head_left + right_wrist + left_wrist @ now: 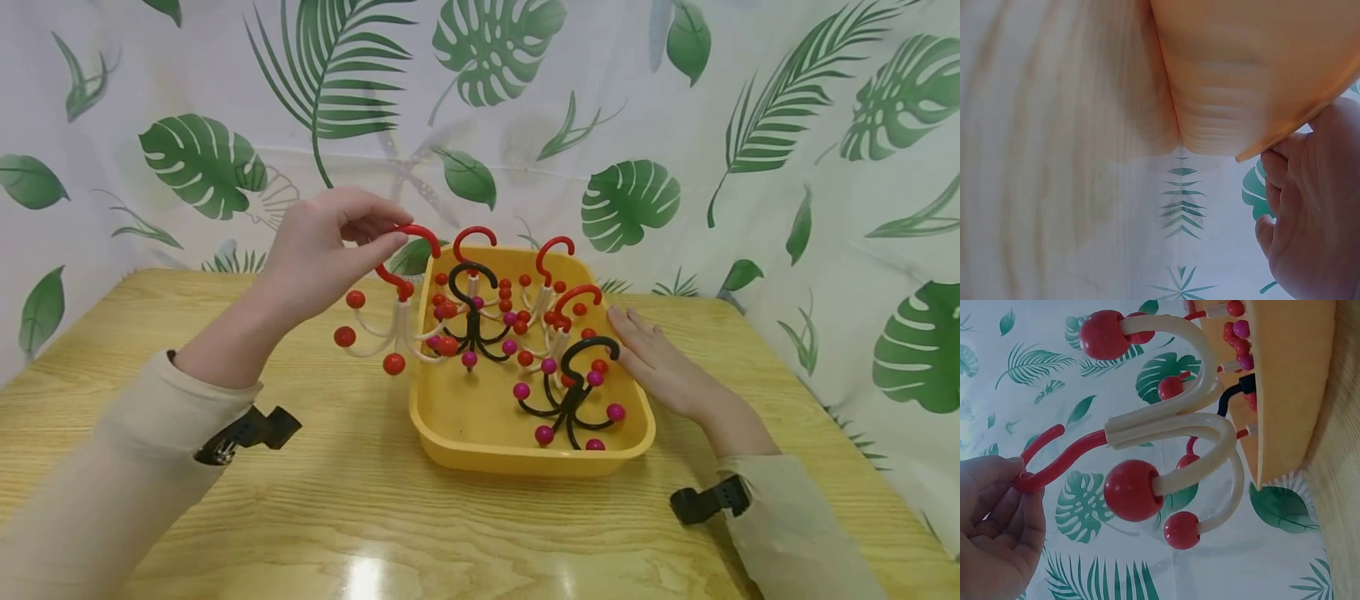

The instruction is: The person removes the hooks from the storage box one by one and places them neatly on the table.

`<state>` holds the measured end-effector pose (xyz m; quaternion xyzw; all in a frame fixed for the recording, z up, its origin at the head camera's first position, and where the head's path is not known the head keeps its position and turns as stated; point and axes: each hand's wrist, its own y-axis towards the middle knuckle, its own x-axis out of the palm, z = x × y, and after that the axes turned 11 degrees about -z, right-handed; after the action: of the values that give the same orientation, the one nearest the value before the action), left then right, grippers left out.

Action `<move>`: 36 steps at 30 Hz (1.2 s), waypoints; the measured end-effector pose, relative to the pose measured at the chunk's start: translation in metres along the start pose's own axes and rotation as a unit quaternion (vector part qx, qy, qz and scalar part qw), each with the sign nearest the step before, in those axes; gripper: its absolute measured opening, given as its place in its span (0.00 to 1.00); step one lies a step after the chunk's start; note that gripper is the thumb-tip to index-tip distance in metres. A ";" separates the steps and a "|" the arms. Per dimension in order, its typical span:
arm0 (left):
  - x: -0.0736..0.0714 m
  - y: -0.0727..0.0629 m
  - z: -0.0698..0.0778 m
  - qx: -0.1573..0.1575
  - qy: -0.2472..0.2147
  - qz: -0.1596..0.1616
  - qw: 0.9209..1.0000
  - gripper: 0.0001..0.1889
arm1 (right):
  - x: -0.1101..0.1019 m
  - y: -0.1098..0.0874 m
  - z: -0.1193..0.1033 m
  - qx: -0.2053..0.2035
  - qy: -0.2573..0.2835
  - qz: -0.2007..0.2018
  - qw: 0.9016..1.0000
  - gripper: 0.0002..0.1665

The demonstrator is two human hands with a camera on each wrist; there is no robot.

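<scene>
My left hand (326, 250) pinches the red top of a multi-arm hanging hook (402, 325) between thumb and fingertips. This hook has white curved arms tipped with red balls, and hangs upright at the left rim of a yellow plastic basin (442, 446). In the left wrist view the same hanging hook (1169, 425) extends from the fingers of the left hand (997, 525). My right hand (667, 371) rests against the basin's right rim with its fingers extended. In the right wrist view, the right hand (1316, 200) touches the underside of the rim.
Inside the basin are several more hanging hooks: a black one with magenta balls (573, 400) at the front right, another black one (472, 321) farther back, and white ones with red tops (546, 292). The basin stands on a wooden table (315, 500) before a leaf-patterned cloth (510, 158).
</scene>
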<state>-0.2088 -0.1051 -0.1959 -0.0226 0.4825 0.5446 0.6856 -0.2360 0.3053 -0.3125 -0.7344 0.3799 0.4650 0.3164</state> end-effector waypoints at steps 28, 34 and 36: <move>0.013 0.006 -0.103 -0.162 -0.038 0.067 0.984 0.14 | 0.000 -0.001 0.001 0.014 0.019 -0.011 1.000 0.39; 0.025 0.019 -0.122 -0.178 -0.069 0.101 0.976 0.14 | 0.000 0.000 0.001 0.012 0.019 -0.012 1.000 0.38; 0.029 0.025 -0.127 -0.184 -0.071 0.107 0.974 0.14 | 0.000 0.000 0.001 0.011 0.021 -0.012 1.000 0.38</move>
<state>-0.3101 -0.1447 -0.2709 -0.0584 0.3237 0.6946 0.6399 -0.2360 0.3062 -0.3130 -0.7455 0.3823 0.4412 0.3216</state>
